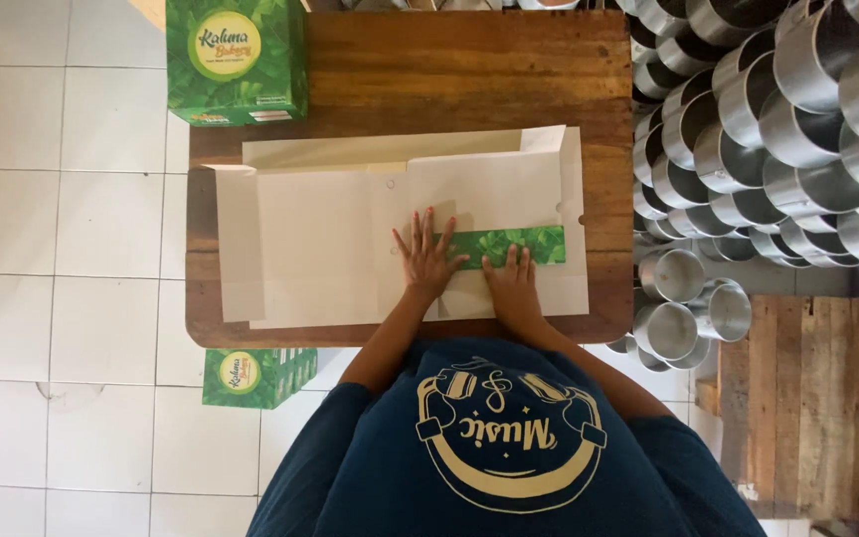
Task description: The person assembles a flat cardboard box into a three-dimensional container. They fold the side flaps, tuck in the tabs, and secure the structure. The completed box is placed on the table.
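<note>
At the bottom of the frame is my dark blue shirt [509, 447], and just above it my two hands lie flat on the work. My left hand [426, 261] is spread, fingers splayed and gripping nothing, pressing down on the unfolded cardboard box blank [320, 239], which covers the centre of the wooden table [469, 70]. My right hand [512, 283] rests palm down beside it, fingertips on the green leaf-printed flap [514, 242] folded over the white inside. I judge the card light, stiff and easily creased, best held flat along its fold lines. Farther off, a finished green box [236, 62] stands at the upper left, another green box [256, 378] sits on the tiled floor [52, 199], and stacked metal tins [777, 129] fill the upper right.
</note>
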